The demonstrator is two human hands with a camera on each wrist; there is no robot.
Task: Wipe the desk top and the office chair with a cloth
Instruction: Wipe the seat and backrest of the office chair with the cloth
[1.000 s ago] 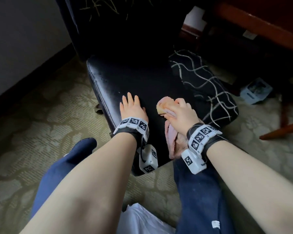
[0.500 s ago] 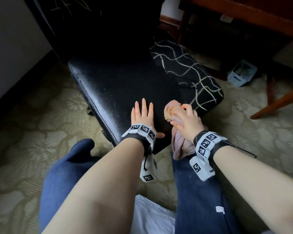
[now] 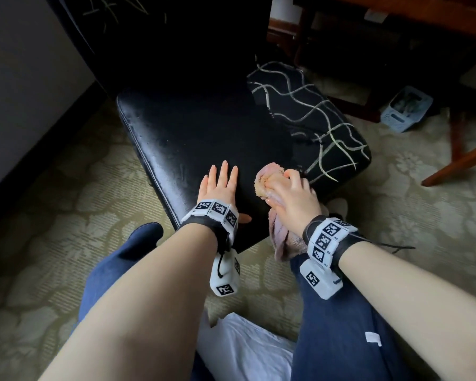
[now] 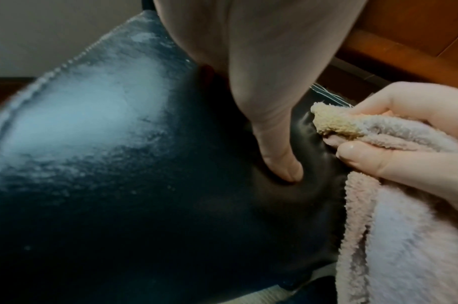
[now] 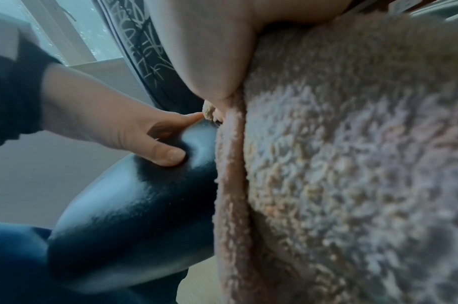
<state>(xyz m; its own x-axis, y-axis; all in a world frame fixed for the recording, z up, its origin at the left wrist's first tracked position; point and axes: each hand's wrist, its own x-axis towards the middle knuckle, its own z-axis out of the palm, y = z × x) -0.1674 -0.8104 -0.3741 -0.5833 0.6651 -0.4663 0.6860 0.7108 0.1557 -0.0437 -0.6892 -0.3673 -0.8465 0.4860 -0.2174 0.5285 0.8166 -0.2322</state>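
The black leather chair seat (image 3: 193, 138) fills the middle of the head view. My left hand (image 3: 219, 185) lies flat on its near part with fingers straight, the thumb (image 4: 280, 164) pressing into the leather. Just to its right, my right hand (image 3: 291, 193) grips a bunched pink fluffy cloth (image 3: 270, 177) against the seat; the rest of the cloth (image 4: 399, 236) hangs over the seat's front edge. In the right wrist view the cloth (image 5: 352, 164) covers most of the picture, with the left hand (image 5: 134, 131) beside it.
A dark patterned cushion (image 3: 313, 116) lies on the seat's right side. The chair back (image 3: 176, 37) rises behind. A wooden desk (image 3: 423, 17) and its legs stand at the upper right, with a pale blue basket (image 3: 404, 108) on the carpet. My knees in blue trousers (image 3: 341, 325) are below.
The view has shifted, so the chair sits differently in the picture. Both hands stay in about the same spot on the seat, the right one still holding the cloth.
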